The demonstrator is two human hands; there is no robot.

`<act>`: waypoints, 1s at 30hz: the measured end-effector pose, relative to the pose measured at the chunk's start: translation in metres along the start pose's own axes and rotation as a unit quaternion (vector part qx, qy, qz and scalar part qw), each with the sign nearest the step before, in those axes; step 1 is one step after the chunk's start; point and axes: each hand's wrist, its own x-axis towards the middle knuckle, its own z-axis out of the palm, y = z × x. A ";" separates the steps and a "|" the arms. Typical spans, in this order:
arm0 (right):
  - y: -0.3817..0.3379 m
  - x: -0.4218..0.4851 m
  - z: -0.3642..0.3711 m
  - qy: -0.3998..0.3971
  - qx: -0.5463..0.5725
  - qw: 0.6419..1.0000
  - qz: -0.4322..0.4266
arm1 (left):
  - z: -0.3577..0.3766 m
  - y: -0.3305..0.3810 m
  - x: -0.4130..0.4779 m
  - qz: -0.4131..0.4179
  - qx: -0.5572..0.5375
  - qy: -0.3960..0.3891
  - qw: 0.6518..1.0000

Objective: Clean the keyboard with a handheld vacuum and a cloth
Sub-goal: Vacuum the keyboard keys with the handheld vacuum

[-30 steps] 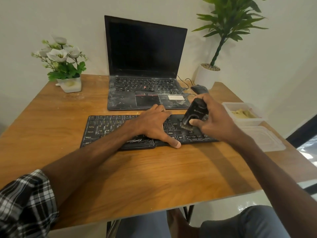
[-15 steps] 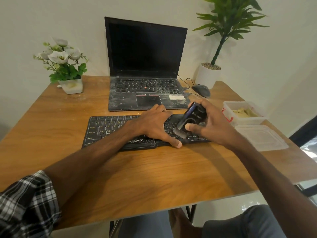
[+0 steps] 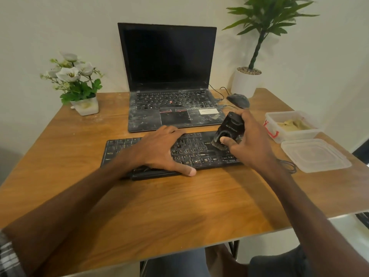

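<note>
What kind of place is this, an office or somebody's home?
Likely a small desk workspace, at home or in an office; I cannot tell which. A wooden table against a plain wall carries an open laptop, a separate keyboard and a mouse.

We have slid the handheld vacuum (image 3: pixel 229 129) in our right hand (image 3: pixel 253 144) rightward and farther across the keyboard (image 3: pixel 191 152). Its brush (image 3: pixel 217 144) is now on keys farther from our left hand (image 3: pixel 157 148) than half a second ago.
</note>
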 end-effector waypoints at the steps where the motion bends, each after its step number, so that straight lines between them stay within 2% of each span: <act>1: -0.001 -0.002 0.001 0.001 -0.002 1.000 0.001 | -0.001 -0.007 -0.010 -0.010 0.007 -0.003 1.000; 5: -0.005 -0.009 0.003 0.011 0.017 1.000 0.005 | -0.004 -0.031 -0.043 -0.046 0.036 -0.005 0.998; 9: -0.009 -0.011 0.006 0.002 0.034 0.999 0.017 | 0.000 -0.049 -0.055 -0.069 0.008 -0.008 0.998; 13: -0.011 -0.011 0.010 -0.004 0.050 0.999 0.015 | -0.004 -0.058 -0.059 -0.066 0.009 -0.018 0.998; 30: -0.058 -0.013 0.061 -0.047 0.055 0.997 -0.017 | -0.002 -0.073 -0.071 -0.067 -0.013 0.040 0.997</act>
